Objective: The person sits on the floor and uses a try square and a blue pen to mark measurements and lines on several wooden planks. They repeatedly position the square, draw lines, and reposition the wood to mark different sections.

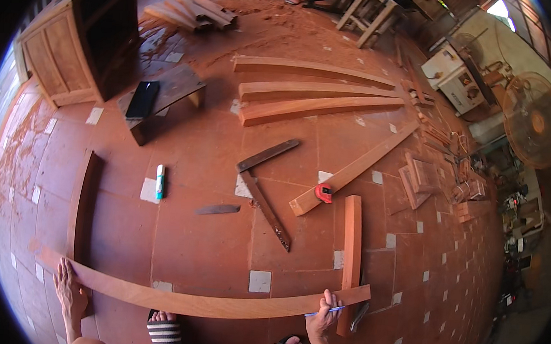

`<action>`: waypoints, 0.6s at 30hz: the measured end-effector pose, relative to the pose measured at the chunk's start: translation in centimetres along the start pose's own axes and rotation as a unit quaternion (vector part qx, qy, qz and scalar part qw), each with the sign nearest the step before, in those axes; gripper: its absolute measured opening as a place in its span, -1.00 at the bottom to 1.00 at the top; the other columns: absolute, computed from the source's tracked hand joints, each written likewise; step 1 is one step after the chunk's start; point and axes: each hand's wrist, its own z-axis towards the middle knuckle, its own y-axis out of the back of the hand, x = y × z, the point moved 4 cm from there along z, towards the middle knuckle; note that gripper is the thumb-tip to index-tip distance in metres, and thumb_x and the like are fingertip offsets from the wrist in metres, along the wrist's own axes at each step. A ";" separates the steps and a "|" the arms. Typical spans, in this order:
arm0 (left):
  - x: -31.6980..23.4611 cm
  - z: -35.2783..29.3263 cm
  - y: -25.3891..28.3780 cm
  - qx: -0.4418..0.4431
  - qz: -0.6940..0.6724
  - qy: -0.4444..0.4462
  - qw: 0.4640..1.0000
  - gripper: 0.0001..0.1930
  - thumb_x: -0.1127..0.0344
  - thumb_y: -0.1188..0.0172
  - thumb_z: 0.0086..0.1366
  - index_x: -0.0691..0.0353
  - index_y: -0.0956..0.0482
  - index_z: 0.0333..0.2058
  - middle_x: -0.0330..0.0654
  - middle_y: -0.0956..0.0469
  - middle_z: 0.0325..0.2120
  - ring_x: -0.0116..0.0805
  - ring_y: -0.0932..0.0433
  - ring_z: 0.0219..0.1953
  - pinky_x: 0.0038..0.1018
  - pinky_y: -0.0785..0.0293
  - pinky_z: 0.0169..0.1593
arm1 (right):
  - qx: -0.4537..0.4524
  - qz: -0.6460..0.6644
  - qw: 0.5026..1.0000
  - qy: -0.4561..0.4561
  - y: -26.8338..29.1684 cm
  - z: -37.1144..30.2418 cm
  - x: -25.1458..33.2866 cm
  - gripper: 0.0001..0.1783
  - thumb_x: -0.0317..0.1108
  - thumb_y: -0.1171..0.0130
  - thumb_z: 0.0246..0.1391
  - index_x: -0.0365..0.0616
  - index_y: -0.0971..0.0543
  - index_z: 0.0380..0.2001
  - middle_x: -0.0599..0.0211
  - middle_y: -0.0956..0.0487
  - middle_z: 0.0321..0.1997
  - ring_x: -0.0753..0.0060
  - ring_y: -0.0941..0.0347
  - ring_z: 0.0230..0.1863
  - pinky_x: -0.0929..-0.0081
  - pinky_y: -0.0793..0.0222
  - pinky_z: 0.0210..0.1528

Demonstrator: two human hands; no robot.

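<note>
A long wooden board [209,304] lies crosswise in front of my feet. Its left end rests over an upright-running wooden beam [81,206], its right end over a shorter beam [352,241]. My left hand [70,290] lies flat against the board near its left end, fingers stretched out. Near the right end, my right hand [324,316] is closed around a blue pen [317,312], its fingertips touching the board. Beside the shorter beam shows part of a dark metal tool [360,317], mostly hidden.
Ahead lie a wooden try square [264,190], a dark flat sliver [218,209], a marker [160,182] and a red tape measure [324,192] on a plank [359,165]. Beyond are several beams [319,92], a low bench [172,91] with a phone [142,100], a cabinet [66,55] and a fan [535,120].
</note>
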 end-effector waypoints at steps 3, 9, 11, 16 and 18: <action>1.0 -0.1 -2.0 0.010 -0.007 0.007 1.000 -0.05 0.22 -0.32 0.29 0.34 -0.13 0.59 0.10 -0.13 0.62 -0.03 -0.08 0.67 -0.06 -0.03 0.66 | 0.000 0.022 1.000 -0.002 0.1 0.2 0.1 -0.64 -0.37 -0.39 0.22 -0.15 -0.47 -0.02 0.05 -0.67 0.32 -0.24 -0.58 0.31 -0.30 -0.24 0.49; 4.2 0.8 -6.1 0.027 -0.024 0.038 0.999 -0.04 0.21 -0.34 0.26 0.34 -0.15 0.58 0.10 -0.15 0.61 -0.01 -0.08 0.67 -0.05 -0.02 0.66 | 0.044 0.023 0.999 -0.018 -0.1 -0.4 -0.5 -0.61 -0.49 -0.31 0.22 -0.13 -0.49 0.08 0.08 -0.61 0.42 -0.21 -0.51 0.41 -0.34 -0.20 0.54; 5.4 1.7 -7.1 0.032 -0.030 0.041 0.998 -0.03 0.21 -0.35 0.25 0.34 -0.15 0.58 0.10 -0.15 0.61 0.00 -0.07 0.67 -0.05 -0.01 0.66 | 0.042 0.020 0.999 -0.026 -0.3 -0.7 -0.5 -0.61 -0.53 -0.31 0.21 -0.12 -0.48 0.08 0.08 -0.62 0.41 -0.19 -0.52 0.40 -0.34 -0.21 0.53; 7.8 3.3 -8.8 0.033 -0.033 0.049 0.998 -0.02 0.20 -0.37 0.23 0.34 -0.17 0.57 0.11 -0.16 0.60 0.02 -0.07 0.66 -0.04 0.00 0.66 | 0.033 0.018 0.999 -0.029 -0.7 -1.0 -0.6 -0.60 -0.54 -0.31 0.23 -0.11 -0.48 0.09 0.09 -0.65 0.39 -0.17 -0.53 0.42 -0.28 -0.18 0.56; 8.3 3.6 -9.2 0.035 -0.035 0.051 0.997 -0.02 0.19 -0.38 0.22 0.34 -0.18 0.57 0.11 -0.17 0.60 0.03 -0.07 0.66 -0.04 0.00 0.66 | 0.035 0.019 0.999 -0.031 -0.6 -0.7 -0.7 -0.60 -0.54 -0.32 0.22 -0.10 -0.48 0.10 0.10 -0.65 0.41 -0.16 -0.52 0.43 -0.27 -0.18 0.56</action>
